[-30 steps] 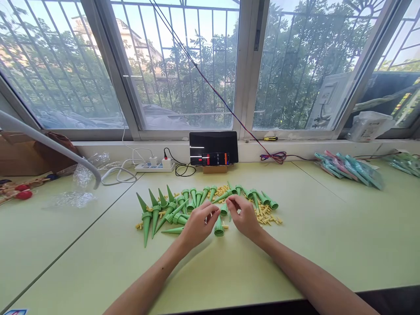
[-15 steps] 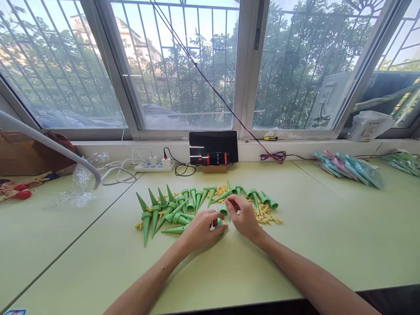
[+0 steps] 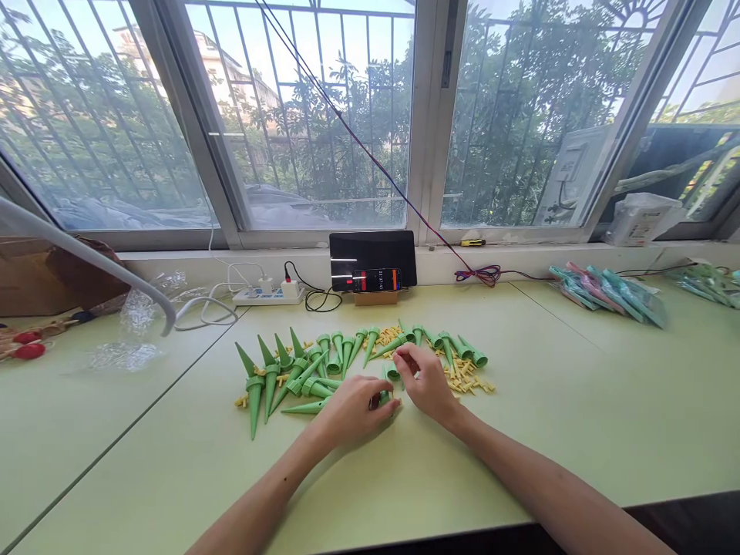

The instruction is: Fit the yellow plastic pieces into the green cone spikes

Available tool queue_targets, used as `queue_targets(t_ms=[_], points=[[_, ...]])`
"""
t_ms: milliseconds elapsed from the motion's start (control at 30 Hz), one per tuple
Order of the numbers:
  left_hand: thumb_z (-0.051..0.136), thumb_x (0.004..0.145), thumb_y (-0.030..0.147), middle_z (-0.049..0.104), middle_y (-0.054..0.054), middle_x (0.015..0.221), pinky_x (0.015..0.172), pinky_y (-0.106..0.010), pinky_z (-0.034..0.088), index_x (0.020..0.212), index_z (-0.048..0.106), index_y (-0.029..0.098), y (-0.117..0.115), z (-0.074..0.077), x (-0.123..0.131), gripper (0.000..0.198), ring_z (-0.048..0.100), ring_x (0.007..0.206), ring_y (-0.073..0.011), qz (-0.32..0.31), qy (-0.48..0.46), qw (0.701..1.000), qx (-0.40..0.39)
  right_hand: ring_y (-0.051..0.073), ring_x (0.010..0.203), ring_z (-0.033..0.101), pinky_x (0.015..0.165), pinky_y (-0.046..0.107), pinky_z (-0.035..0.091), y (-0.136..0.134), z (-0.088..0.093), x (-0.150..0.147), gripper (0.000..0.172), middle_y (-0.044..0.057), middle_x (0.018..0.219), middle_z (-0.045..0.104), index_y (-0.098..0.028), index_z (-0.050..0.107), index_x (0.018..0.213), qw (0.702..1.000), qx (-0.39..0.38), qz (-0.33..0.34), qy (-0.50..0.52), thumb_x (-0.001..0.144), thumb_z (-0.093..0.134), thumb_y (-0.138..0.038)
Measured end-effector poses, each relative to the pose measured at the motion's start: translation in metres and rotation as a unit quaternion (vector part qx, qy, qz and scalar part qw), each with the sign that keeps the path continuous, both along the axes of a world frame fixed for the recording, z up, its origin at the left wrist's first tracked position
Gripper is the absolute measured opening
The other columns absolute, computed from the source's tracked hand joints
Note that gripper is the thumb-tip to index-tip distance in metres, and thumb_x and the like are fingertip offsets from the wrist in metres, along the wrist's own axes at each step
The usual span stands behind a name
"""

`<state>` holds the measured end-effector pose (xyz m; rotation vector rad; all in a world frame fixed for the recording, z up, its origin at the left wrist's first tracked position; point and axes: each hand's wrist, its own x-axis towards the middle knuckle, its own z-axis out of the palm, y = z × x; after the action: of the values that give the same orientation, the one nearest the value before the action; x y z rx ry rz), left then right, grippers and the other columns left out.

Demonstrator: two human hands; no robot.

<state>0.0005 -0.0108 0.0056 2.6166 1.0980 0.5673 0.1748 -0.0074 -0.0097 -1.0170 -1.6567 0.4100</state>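
Observation:
My left hand [image 3: 357,407] is curled low over the table, thumb and fingers bent around a green plastic spike [image 3: 385,396], most of it hidden by the fingers. A pale speck shows by the fingertips. Beside it, my right hand [image 3: 426,381] has its thumb and forefinger pinched together; whatever lies between them is too small to make out. A green cap-like piece [image 3: 393,371] sits between the two hands. Several green spikes [image 3: 301,376] with collars lie in rows left of and behind the hands. Small yellow branched pieces [image 3: 462,378] are scattered by my right hand.
Behind the spikes, a phone [image 3: 377,280] showing a timer leans on a dark tablet [image 3: 373,250]. A white power strip [image 3: 269,294] with cables stands left of it. Bagged pink and teal pieces [image 3: 607,293] lie at right. A grey curved tube [image 3: 116,262] crosses the left side.
The fingers of my left hand have drawn slightly closer together around the green spike. My right hand keeps its pinch in nearly the same place. The whole view has shifted a little.

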Motion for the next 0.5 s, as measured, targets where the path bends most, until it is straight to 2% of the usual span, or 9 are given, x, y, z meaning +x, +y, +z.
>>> queue_targets(t_ms=[100,200,500], points=[[0.056,0.087,0.036,0.059,0.001,0.058,0.053,-0.025,0.033,0.078,0.069,0.02,-0.0005,0.0002,0.0006,0.023,0.049,0.053,-0.013,0.001,-0.004,1.0,-0.007,0.015,0.065,0.058,0.059,0.025,0.045,-0.0003,-0.0003,-0.0001,0.019,0.004,0.075,0.064,-0.018,0.06,0.086,1.0,0.001,0.0,-0.004,0.096,0.048,-0.03],[0.057,0.086,0.036,0.058,0.002,0.057,0.054,-0.024,0.034,0.077,0.068,0.02,-0.0006,0.0007,0.0006,0.022,0.049,0.053,-0.0128,0.006,-0.006,1.0,-0.021,0.015,0.064,0.057,0.059,0.025,0.045,-0.0003,-0.0007,0.0001,0.02,0.004,0.075,0.064,-0.018,0.061,0.087,1.0,0.002,-0.002,-0.004,0.096,0.048,-0.031],[0.06,0.084,0.034,0.063,0.001,0.063,0.061,-0.025,0.042,0.093,0.068,0.019,-0.0001,0.0006,0.0011,0.02,0.056,0.059,-0.0147,0.022,-0.036,0.998,-0.047,0.015,0.064,0.058,0.058,0.025,0.046,-0.0016,0.0022,0.0004,0.02,0.004,0.075,0.065,-0.017,0.061,0.087,1.0,-0.003,0.002,0.004,0.096,0.049,-0.031]])
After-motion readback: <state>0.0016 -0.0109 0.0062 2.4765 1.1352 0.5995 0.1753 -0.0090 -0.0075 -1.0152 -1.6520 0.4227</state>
